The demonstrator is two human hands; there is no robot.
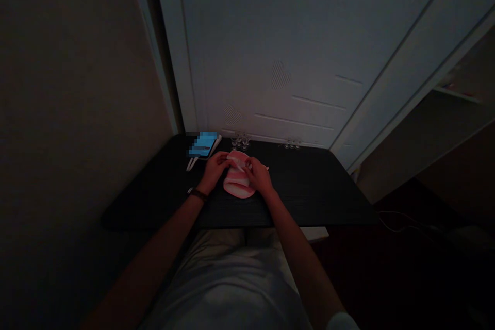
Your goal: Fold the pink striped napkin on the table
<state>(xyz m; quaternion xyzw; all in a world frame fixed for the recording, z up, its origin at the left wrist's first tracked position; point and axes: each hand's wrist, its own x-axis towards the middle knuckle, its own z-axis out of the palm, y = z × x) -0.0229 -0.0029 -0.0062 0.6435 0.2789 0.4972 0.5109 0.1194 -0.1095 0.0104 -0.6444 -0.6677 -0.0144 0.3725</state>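
On the dark table lies a pink-and-white soft item (240,189), rounded at its lower edge and apparently of cloth; its exact kind is hard to make out in the dim light. My left hand (216,166) is closed on its upper left part, thumb and fingers pinching the edge. From the right, my right hand (258,174) pinches the item near its middle, fingers curled. The two hands are close together, and a small whitish strip shows between the fingertips. Part of the item is hidden under both hands.
A device with a lit blue screen (204,143) and a white cable (191,164) is at the back left of the black table (317,191). Small clear objects (240,140) and similar ones (293,143) stand along the back edge, before a white panel (255,36).
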